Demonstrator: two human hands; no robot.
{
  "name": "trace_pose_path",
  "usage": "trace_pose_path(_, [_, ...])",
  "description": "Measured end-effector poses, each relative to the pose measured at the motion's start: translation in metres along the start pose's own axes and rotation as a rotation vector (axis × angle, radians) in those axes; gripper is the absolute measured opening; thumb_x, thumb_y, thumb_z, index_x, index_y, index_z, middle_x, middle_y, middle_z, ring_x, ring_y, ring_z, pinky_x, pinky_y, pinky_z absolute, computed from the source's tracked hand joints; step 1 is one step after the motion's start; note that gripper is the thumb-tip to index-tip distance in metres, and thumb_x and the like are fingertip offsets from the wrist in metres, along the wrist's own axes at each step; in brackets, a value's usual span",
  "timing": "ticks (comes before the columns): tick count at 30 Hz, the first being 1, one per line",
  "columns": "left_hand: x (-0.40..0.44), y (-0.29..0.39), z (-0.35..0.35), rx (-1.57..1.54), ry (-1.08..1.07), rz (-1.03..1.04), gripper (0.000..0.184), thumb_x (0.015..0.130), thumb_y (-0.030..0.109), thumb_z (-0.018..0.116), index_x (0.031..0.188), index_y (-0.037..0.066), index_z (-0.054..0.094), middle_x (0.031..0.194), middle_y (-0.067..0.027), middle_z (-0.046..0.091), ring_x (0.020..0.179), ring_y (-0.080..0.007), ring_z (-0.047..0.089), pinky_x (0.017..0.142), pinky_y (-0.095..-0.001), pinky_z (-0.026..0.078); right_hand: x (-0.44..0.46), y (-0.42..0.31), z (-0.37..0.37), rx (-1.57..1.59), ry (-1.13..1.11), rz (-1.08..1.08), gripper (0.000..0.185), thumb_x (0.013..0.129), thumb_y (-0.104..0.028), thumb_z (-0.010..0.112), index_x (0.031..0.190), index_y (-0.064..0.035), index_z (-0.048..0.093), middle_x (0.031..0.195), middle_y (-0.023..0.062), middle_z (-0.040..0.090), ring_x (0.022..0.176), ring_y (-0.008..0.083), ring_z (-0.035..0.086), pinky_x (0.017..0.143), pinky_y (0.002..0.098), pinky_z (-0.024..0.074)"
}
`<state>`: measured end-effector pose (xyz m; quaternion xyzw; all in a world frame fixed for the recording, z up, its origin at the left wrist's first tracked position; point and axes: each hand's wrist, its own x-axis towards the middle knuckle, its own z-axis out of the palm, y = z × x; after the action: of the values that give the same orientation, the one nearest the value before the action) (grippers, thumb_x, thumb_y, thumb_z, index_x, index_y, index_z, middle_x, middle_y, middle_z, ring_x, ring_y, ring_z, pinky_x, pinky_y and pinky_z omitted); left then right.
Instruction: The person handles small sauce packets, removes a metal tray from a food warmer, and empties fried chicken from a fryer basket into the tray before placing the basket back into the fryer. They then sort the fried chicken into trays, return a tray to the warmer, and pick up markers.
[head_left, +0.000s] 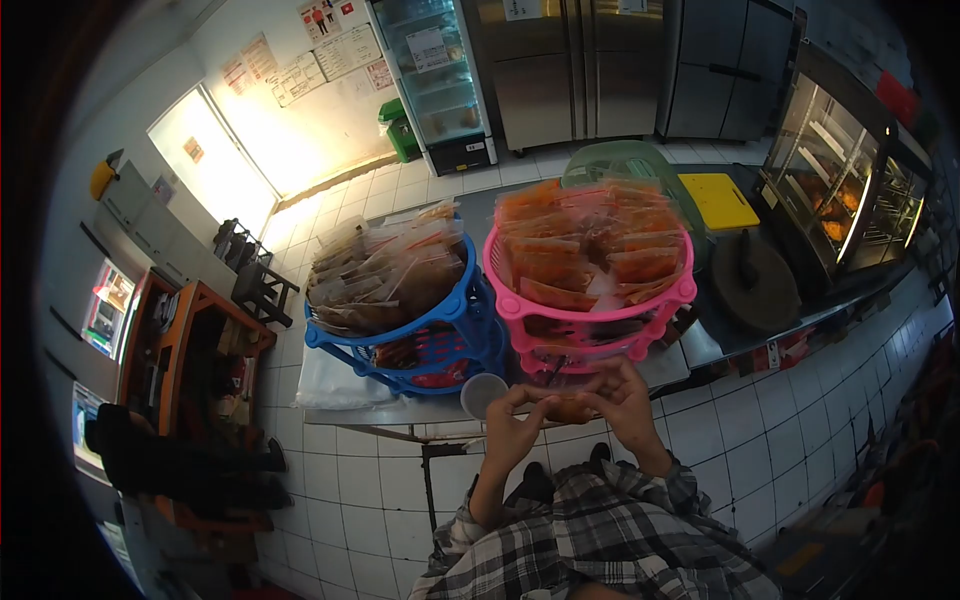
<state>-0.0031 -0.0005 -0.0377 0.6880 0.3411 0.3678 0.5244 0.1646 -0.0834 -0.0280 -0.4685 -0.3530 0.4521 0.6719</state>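
- White-tiled kitchen floor (360, 480); tall stainless-steel refrigerators (530, 100) along the far side, a lit glass display cabinet (815, 150) at right.
- Grey metal-topped table (668, 370) directly before the person, two plastic baskets side by side on it.
- Left one: blue openwork plastic basket (457, 312), heaped with clear packets of brownish contents (385, 270).
- Right one: bright pink openwork plastic basket (595, 314), packed with clear packets of orange contents (555, 270) in leaning rows.
- Left hand (515, 425) and right hand (628, 415) — both pinching, thumbs and fingertips closed on opposite ends of a small reddish-brown packet (571, 410). Packet held at the table's near edge, just in front of the pink basket; finer detail too small to tell.
- Pale round cup (484, 396) near the left hand, at the table edge.
- Flat yellow cutting board (720, 201) beyond, right of the pink basket — well apart from the hands.
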Motion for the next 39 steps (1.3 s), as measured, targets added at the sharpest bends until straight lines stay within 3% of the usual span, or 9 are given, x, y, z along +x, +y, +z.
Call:
trace_pose_path(8, [0.003,0.019,-0.009,0.011,-0.015,-0.018,0.012,0.080,0.007,0.070,0.092,0.003,0.072,0.080,-0.0074,0.070,0.074,-0.0120,0.064,0.068,-0.0271,0.047,0.004,-0.015,0.004,-0.146,-0.078,-0.054,0.038,0.081,0.006,0.066,0.114,-0.0028,0.050,0.093,0.0052,0.059,0.090,0.0110,0.061,0.082,0.0249,0.0496])
trace_pose_path(11, [0.004,0.024,-0.005,0.225,0.019,0.169,0.010,0.080,0.008,0.070,0.089,0.004,0.071,0.078,-0.0094,0.069,0.074,-0.0162,0.064,0.066,-0.0288,0.047,0.006,-0.006,0.005,-0.117,-0.105,-0.118,0.035,0.080,0.009,0.064,0.110,-0.0022,0.050,0.098,0.0055,0.057,0.095,0.0115,0.059,0.086,0.0263,0.0497])
trace_pose_path(14, [0.003,0.032,0.002,0.239,0.045,0.202,0.010,0.079,0.009,0.071,0.086,0.003,0.069,0.075,-0.0093,0.066,0.074,-0.0198,0.063,0.067,-0.0303,0.047,0.005,-0.003,0.007,-0.083,-0.127,-0.144,0.034,0.082,0.008,0.061,0.112,-0.0031,0.050,0.099,0.0040,0.055,0.094,0.0092,0.057,0.083,0.0242,0.0483])
trace_pose_path(17, [-0.001,0.035,0.009,0.203,0.041,0.109,0.009,0.081,0.007,0.068,0.086,0.000,0.068,0.082,-0.0088,0.067,0.079,-0.0160,0.062,0.073,-0.0290,0.047,0.005,0.005,0.004,-0.072,-0.127,-0.155,0.034,0.082,0.008,0.061,0.113,-0.0031,0.050,0.098,0.0037,0.054,0.094,0.0089,0.056,0.082,0.0231,0.0471])
trace_pose_path(23, [0.000,0.018,0.001,0.246,-0.027,0.160,0.007,0.079,0.012,0.070,0.083,0.007,0.068,0.076,-0.0033,0.066,0.073,-0.0188,0.062,0.082,-0.0325,0.039,0.001,-0.012,0.005,-0.010,-0.147,0.011,0.034,0.083,0.007,0.060,0.115,-0.0026,0.050,0.096,0.0031,0.054,0.094,0.0091,0.055,0.079,0.0222,0.0458])
trace_pose_path(32, [-0.001,-0.006,0.011,0.268,0.102,0.168,0.009,0.081,0.010,0.066,0.090,0.009,0.069,0.082,-0.0036,0.068,0.076,-0.0204,0.061,0.085,-0.0354,0.036,0.017,0.014,0.003,-0.070,-0.107,-0.080,0.030,0.082,0.004,0.064,0.110,-0.0007,0.053,0.098,0.0050,0.058,0.091,0.0107,0.057,0.082,0.0238,0.0465])
trace_pose_path(35, [0.001,0.003,0.009,0.242,0.176,0.089,0.014,0.086,0.010,0.063,0.098,0.009,0.068,0.091,-0.0075,0.069,0.085,-0.0216,0.064,0.085,-0.0352,0.041,0.032,0.019,0.009,-0.139,0.015,-0.128,0.021,0.082,0.000,0.068,0.101,-0.0027,0.058,0.091,0.0030,0.060,0.090,0.0080,0.057,0.079,0.0232,0.0462])
trace_pose_path(38, [0.000,0.001,0.001,0.081,0.227,0.106,0.017,0.090,0.011,0.059,0.104,0.006,0.066,0.099,-0.0114,0.069,0.096,-0.0229,0.064,0.087,-0.0343,0.044,0.044,0.021,0.009,-0.857,0.202,-0.228,0.011,0.082,-0.004,0.070,0.090,-0.0039,0.063,0.080,0.0011,0.061,0.082,0.0062,0.059,0.071,0.0221,0.0460])
trace_pose_path(39, [-0.003,-0.002,-0.004,0.117,0.233,0.081,0.017,0.091,0.012,0.058,0.105,0.005,0.065,0.101,-0.0118,0.068,0.098,-0.0227,0.063,0.088,-0.0341,0.044,0.048,0.025,0.010,-0.773,0.254,-0.190,0.010,0.082,-0.005,0.070,0.089,-0.0033,0.063,0.078,0.0010,0.061,0.078,0.0061,0.058,0.070,0.0221,0.0461])
